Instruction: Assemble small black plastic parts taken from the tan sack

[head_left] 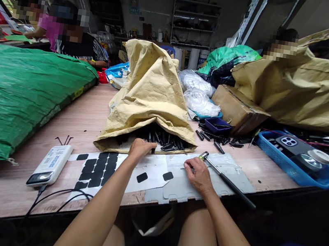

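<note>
Black sticks (164, 141) heaped in the tan sack's (153, 88) mouth, left hand (141, 148) closed on one.
They look light, stiff and smooth, apt to roll; a pinch at mid-shaft would likely hold best. Left arm reaches straight forward, knuckles up, fingers curled shut around a stick at the sack's front edge. Right hand (198, 176) lies just in front of the sack, palm down on a grey sheet (178, 191), fingers loose and holding nothing, beside a hammer (227, 181).
</note>
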The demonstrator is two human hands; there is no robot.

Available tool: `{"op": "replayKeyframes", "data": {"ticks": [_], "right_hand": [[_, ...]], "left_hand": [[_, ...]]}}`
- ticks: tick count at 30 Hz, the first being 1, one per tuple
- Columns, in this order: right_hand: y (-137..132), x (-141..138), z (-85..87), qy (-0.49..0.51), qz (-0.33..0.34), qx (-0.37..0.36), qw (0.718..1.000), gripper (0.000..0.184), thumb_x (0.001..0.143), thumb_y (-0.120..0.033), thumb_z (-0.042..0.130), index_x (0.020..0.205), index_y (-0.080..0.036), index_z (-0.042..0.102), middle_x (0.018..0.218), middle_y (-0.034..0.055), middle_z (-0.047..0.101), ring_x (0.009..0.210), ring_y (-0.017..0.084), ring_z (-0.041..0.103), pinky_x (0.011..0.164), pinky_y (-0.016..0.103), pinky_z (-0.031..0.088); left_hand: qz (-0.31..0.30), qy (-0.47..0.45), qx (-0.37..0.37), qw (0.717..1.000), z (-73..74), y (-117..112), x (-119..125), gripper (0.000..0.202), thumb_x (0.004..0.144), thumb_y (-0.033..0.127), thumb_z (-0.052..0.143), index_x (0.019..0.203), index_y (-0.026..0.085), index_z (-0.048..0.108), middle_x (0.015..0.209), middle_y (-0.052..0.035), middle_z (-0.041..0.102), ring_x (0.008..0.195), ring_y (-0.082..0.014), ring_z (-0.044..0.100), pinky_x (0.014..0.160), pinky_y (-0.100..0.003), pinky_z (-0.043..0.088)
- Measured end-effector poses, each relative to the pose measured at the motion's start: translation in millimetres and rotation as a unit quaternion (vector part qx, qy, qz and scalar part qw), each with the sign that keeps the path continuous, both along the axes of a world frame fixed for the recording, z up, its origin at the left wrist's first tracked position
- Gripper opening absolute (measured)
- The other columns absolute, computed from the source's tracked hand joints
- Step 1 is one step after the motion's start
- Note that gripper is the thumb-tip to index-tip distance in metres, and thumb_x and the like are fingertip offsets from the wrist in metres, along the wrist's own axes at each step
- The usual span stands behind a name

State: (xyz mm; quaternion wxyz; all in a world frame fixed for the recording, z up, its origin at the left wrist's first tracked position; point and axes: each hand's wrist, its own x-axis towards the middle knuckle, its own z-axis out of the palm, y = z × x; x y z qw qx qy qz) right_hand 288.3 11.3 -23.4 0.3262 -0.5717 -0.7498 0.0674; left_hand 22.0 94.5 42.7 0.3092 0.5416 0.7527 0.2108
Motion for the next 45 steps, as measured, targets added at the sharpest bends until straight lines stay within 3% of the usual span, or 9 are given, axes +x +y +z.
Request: {"op": "replayKeyframes", "data": {"ticks": [6,10,13,16,21,27,31,37,45], "right_hand": [[-4.4,3.6,5.5,0.011,-0.023,0.033,0.999,0.02,0.095,-0.03,0.051,0.091,-0.022,0.069,0.089,0.0059,0.066,0.09,0.022,0.057,0.085,0.035,0.041],[-16.8,31.2,10.9,-0.039,-0.197,0.055,0.978,0.021,0.09,-0.03,0.056,0.104,-0.021,0.07,0.099,0.0084,0.067,0.094,0.025,0.056,0.083,0.038,0.038],[-27.8,60.2,8.3,-0.094,-0.292,-0.02,0.952,0.029,0.086,-0.038,0.062,0.11,-0.023,0.069,0.103,0.0095,0.065,0.097,0.029,0.055,0.08,0.039,0.038],[-33.4,83.0,3.3,-0.132,-0.258,-0.071,0.955,0.026,0.089,-0.039,0.059,0.108,-0.023,0.067,0.103,0.0084,0.065,0.098,0.029,0.056,0.079,0.04,0.039],[-34.6,84.8,10.0,-0.148,-0.191,-0.045,0.969,0.017,0.092,-0.026,0.051,0.096,-0.02,0.065,0.096,0.0097,0.064,0.093,0.026,0.058,0.079,0.038,0.044],[-54.9,17.2,34.3,0.063,-0.053,0.023,0.996,0.026,0.098,-0.03,0.046,0.111,-0.022,0.066,0.104,0.0097,0.07,0.097,0.024,0.066,0.088,0.038,0.053],[-71.5,-32.1,44.4,0.08,0.03,-0.005,0.996,0.038,0.1,-0.025,0.043,0.133,-0.028,0.061,0.108,0.0068,0.07,0.099,0.022,0.067,0.09,0.035,0.055],[-85.0,-67.5,37.3,0.012,0.051,0.008,0.999,0.047,0.099,-0.015,0.038,0.138,-0.031,0.06,0.092,0.0057,0.064,0.087,0.02,0.063,0.08,0.03,0.054],[-90.8,-64.1,33.7,-0.007,0.02,0.009,1.0,0.048,0.099,-0.015,0.037,0.139,-0.032,0.059,0.089,0.0052,0.062,0.083,0.02,0.062,0.073,0.029,0.052]], "left_hand": [[-0.217,0.05,0.015,0.975,1.0,-64.4,-12.3,0.016,0.063,0.036,0.073,0.063,0.02,0.071,0.058,0.002,0.064,0.059,-0.0147,0.056,0.054,-0.025,0.032],[-0.271,0.105,0.065,0.955,-6.1,-89.6,-9.6,0.01,0.066,0.029,0.071,0.073,0.023,0.071,0.072,0.0014,0.067,0.068,-0.0164,0.058,0.06,-0.026,0.034],[-0.281,0.082,0.135,0.946,-18.7,-96.5,-9.9,0.016,0.07,0.025,0.069,0.086,0.022,0.071,0.083,-0.0002,0.067,0.08,-0.0183,0.058,0.069,-0.027,0.039],[-0.268,0.054,0.181,0.945,-33.5,-100.2,-10.5,0.016,0.077,0.029,0.071,0.091,0.022,0.071,0.086,-0.001,0.066,0.086,-0.0196,0.056,0.077,-0.029,0.041],[-0.243,0.02,0.194,0.95,-45.8,-102.1,-10.6,0.015,0.081,0.032,0.073,0.093,0.023,0.073,0.087,-0.0015,0.067,0.086,-0.0197,0.055,0.078,-0.03,0.041],[-0.235,-0.01,0.188,0.954,-47.2,-99.3,-13.4,0.016,0.08,0.03,0.073,0.094,0.024,0.076,0.088,-0.0015,0.067,0.089,-0.0198,0.056,0.08,-0.031,0.042],[-0.224,-0.038,0.178,0.957,-49.0,-97.9,-15.1,0.017,0.078,0.029,0.073,0.093,0.024,0.078,0.085,-0.0015,0.064,0.089,-0.0198,0.057,0.083,-0.031,0.044],[-0.225,-0.066,0.181,0.955,-46.1,-98.3,-16.4,0.013,0.075,0.023,0.074,0.086,0.025,0.079,0.081,-0.0003,0.061,0.089,-0.0186,0.057,0.081,-0.03,0.044],[-0.211,-0.064,0.183,0.958,-49.6,-97.5,-14.9,0.017,0.072,0.019,0.076,0.087,0.025,0.08,0.081,-0.0001,0.062,0.088,-0.0183,0.058,0.082,-0.03,0.045]]}}
